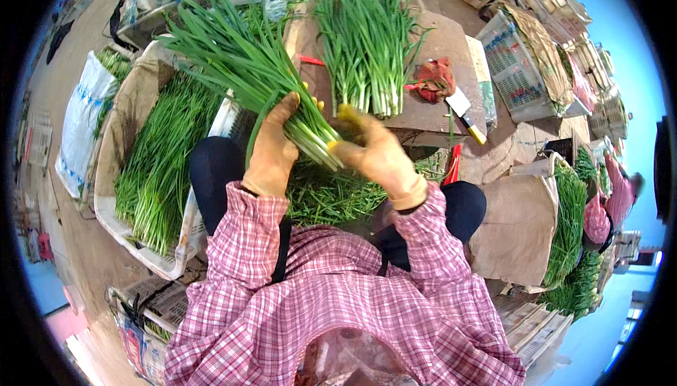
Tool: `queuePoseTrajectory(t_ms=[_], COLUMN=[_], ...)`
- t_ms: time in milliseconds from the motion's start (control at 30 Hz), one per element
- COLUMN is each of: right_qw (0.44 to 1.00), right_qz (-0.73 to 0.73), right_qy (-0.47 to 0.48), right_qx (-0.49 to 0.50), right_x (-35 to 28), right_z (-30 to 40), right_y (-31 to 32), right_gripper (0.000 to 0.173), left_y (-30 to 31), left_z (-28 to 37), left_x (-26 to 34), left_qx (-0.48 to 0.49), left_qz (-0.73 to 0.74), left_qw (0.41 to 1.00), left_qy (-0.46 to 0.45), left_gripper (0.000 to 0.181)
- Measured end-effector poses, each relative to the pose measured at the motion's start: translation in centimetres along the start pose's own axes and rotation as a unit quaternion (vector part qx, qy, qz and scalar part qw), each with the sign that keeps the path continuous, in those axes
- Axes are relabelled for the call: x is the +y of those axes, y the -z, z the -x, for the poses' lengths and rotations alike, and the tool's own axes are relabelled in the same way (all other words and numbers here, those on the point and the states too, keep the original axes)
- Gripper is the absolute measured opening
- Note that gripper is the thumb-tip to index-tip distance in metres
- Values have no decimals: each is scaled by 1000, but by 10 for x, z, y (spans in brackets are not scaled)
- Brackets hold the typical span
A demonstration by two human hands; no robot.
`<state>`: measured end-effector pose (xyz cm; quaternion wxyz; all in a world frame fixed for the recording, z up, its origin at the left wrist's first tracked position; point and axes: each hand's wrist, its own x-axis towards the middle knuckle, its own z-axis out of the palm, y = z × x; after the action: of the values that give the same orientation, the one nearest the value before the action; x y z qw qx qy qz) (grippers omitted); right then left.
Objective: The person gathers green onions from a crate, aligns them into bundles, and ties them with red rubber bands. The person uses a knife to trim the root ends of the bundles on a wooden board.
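My left hand (275, 143), in a tan glove with yellow fingertips, grips a bunch of Chinese chives (248, 63). The leaves fan out to the upper left, and the pale stem ends point down to the right. At those ends is my right hand (381, 156), gloved alike and blurred by motion. Its thumb overlaps the stem tips; whether it pinches any stems cannot be told. A second bunch of chives (367, 53) lies on the wooden board (444, 31) beyond my hands, stems towards me.
Right on the board are a red cloth bundle (436, 79) and a knife (465, 113), its handle over the edge. A lined crate of chives (164, 174) stands left. Loose trimmings (333, 195) lie between my knees. Another person (608, 201) is at far right, past more chives (566, 227).
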<state>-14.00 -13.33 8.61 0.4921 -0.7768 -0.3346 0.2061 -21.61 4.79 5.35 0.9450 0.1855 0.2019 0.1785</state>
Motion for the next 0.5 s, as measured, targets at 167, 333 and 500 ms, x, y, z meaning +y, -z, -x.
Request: queuePoseTrajectory(t_ms=[167,333,500], right_qw=[997,993,987], right_qz=[-66,-91,-103], right_qy=[-1,66,93], right_qx=[-39,-20,-77], right_x=[25,-23,-20], right_z=[-3,-50,-96], right_y=[1,-12,-4], right_gripper=[76,75,47], left_y=[-4,-47,-23], left_z=[3,5,-49], left_x=[-10,13,45], left_qx=[-45,-165,-217], left_qz=[-132,-276,-362], left_qw=[990,932,892], left_qy=[-21,-168,-161], left_gripper=[34,43,34])
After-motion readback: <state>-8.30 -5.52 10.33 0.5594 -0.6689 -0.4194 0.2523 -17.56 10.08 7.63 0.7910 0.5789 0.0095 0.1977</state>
